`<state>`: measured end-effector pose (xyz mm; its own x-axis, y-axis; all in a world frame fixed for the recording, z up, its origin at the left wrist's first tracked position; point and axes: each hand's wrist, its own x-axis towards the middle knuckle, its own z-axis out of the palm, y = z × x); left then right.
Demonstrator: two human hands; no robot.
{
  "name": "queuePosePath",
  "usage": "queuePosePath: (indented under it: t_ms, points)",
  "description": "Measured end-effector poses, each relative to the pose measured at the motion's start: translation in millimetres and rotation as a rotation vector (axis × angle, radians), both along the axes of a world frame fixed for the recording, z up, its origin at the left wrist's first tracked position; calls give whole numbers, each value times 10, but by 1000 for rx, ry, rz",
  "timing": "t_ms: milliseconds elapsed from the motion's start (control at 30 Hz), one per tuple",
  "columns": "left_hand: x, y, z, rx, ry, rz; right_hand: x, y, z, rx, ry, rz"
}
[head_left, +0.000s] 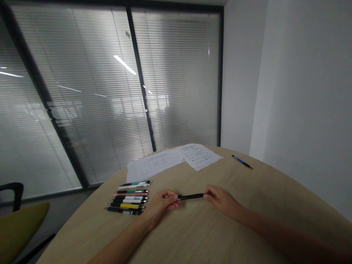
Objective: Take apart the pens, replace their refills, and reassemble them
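A black pen [191, 196] is held roughly level above the table between my two hands. My left hand [164, 200] pinches its left end, and my right hand [216, 198] pinches its right end. Just left of my left hand lies a column of several pens side by side, among them a yellow and black pen [129, 206], a white and black one [133, 200] and, at the top, a green and black one [141, 182]. A blue and black pen [242, 161] lies alone at the far right.
Printed sheets of paper [155, 164] lie at the table's far edge, one overlapping the others [198, 156]. The round wooden table [203, 231] faces a glass partition with blinds. A yellow-green chair [24, 227] stands at the left.
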<state>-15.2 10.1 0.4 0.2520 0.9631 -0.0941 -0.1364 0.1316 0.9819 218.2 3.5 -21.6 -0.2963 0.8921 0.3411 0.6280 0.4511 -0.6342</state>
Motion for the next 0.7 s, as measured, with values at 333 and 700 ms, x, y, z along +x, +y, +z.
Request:
queuePosePath:
  t_ms: [333, 700]
  points:
    - [4, 23, -8, -18, -11, -21, 0, -50, 11, 81, -71, -50]
    - [43, -11, 15, 36, 70, -76, 28, -5, -36, 92, -11, -126]
